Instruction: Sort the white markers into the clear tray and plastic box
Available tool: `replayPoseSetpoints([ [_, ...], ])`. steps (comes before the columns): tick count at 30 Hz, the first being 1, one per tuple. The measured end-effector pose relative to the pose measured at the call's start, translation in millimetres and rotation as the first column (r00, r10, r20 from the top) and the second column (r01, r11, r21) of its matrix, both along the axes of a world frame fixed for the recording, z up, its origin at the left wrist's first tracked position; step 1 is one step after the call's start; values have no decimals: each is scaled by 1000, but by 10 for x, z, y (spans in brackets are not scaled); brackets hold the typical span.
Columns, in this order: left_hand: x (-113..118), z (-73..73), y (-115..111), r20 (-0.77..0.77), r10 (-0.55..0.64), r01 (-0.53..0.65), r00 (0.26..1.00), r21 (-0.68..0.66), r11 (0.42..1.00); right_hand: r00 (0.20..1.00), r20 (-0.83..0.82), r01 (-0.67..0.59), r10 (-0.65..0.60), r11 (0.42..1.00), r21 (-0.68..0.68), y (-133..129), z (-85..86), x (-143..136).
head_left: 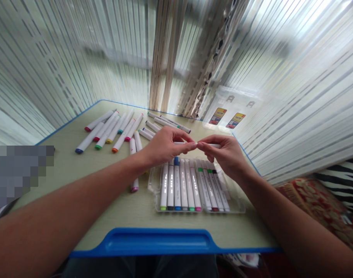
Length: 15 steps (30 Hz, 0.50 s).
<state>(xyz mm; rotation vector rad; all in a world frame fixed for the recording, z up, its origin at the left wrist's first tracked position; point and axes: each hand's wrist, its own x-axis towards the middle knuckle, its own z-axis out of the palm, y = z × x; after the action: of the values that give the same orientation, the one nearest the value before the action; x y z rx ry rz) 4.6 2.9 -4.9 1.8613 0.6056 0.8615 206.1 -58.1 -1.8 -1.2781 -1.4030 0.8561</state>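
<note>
My left hand point(167, 144) and my right hand point(222, 150) meet above the back of a clear plastic case point(201, 211). Between their fingertips they grip a thin white marker point(180, 143), held roughly level. Below them, the case holds a row of white markers point(178, 189) with coloured ends, such as lime, blue, green and pink. A pink-ended marker point(133, 170) lies left of the case. More white markers point(121, 127) with coloured caps are spread at the back left of the table.
The light table point(106, 216) has a blue edge and a blue front tray point(156, 240). A clear case lid with yellow labels point(222, 112) leans at the back right, by striped curtains point(121, 50). Patterned fabric point(312, 204) lies right of the table.
</note>
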Motion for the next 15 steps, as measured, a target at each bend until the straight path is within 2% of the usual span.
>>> replayPoseSetpoints([
  [5,6,0,10,8,12,-12,1000,-43,999,993,-111,-28,26,999,-16,30,-12,26],
  [11,28,36,-12,99,37,-12,994,-238,971,959,-281,-29,16,999,-40,78,-7,61],
  [15,8,29,6,167,8,47,986,-326,944,938,-348,-34,10,997,-63,98,-12,87],
])
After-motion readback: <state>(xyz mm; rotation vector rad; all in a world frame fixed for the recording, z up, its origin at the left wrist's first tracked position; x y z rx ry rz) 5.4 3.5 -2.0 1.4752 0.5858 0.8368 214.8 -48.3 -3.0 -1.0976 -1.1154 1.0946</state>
